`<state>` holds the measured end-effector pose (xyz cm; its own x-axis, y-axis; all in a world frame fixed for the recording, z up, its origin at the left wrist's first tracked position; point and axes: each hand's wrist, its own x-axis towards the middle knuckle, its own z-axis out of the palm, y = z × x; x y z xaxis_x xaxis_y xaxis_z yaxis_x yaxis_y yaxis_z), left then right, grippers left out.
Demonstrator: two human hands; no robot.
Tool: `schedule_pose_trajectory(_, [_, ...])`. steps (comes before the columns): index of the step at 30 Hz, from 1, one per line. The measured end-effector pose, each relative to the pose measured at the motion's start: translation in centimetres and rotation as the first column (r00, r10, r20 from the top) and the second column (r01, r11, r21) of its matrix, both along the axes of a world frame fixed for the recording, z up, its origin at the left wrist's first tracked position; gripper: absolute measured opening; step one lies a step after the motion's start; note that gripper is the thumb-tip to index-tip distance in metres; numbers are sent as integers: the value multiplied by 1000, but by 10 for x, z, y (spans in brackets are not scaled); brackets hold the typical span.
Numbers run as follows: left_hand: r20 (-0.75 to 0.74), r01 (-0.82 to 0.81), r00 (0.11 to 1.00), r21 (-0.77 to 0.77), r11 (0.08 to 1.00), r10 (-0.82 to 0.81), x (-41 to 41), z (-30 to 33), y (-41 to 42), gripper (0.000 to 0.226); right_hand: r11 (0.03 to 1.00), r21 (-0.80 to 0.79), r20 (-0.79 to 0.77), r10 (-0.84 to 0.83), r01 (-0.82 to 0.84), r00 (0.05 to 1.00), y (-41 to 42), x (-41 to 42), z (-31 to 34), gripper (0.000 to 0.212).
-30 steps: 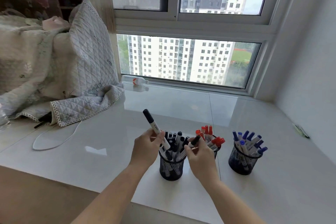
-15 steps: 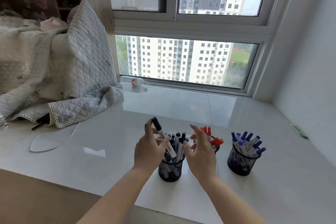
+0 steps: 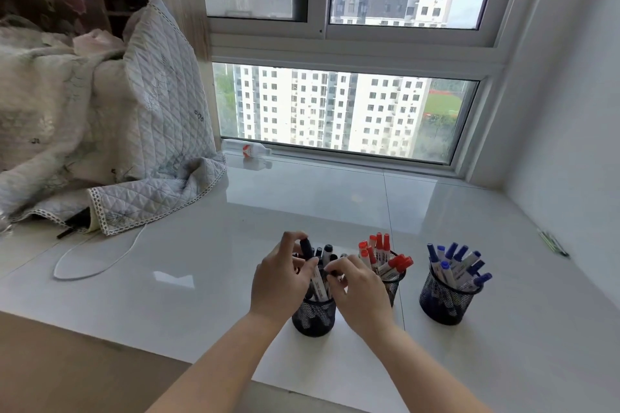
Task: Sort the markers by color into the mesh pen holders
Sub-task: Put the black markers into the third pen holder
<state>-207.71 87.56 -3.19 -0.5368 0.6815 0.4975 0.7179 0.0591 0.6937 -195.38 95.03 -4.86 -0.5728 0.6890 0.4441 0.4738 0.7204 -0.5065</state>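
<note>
Seating a black marker (image 3: pixel 310 266), pinched in left hand (image 3: pixel 280 282), into the black-marker holder (image 3: pixel 313 315); right hand (image 3: pixel 360 292), fingers curled at neighbouring caps, clearing space. Best lowered straight, released once bottomed.

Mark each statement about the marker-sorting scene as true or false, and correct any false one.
1. Three mesh holders stand on the white surface. True.
2. The right-hand holder contains blue-capped markers. True.
3. The red-capped markers lie loose on the surface. False: they stand in the middle holder.
4. The left hand holds a black-capped marker over the left holder. True.
5. The right hand rests flat on the surface, away from the holders. False: it is raised at the left holder, fingers among the black markers.
6. A bottle stands upright by the window. False: it lies on its side.
</note>
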Motion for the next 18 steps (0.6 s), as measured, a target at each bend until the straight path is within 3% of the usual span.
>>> schedule_pose_trajectory(6, [-20,-82,996,69,994,84,-8,-11,-6,20,993,-99,-63,-76,70,995,8,4,-9,10])
schedule_pose_trajectory(15, [-393,-65,916,48,997,78,1,-19,-8,26,983,-169,-130,-88,65,988,10,5,-11,6])
schedule_pose_trajectory(18, [-444,-33,895,34,999,45,3,-24,-10,25,985,-166,-123,-74,53,990,9,6,-10,4])
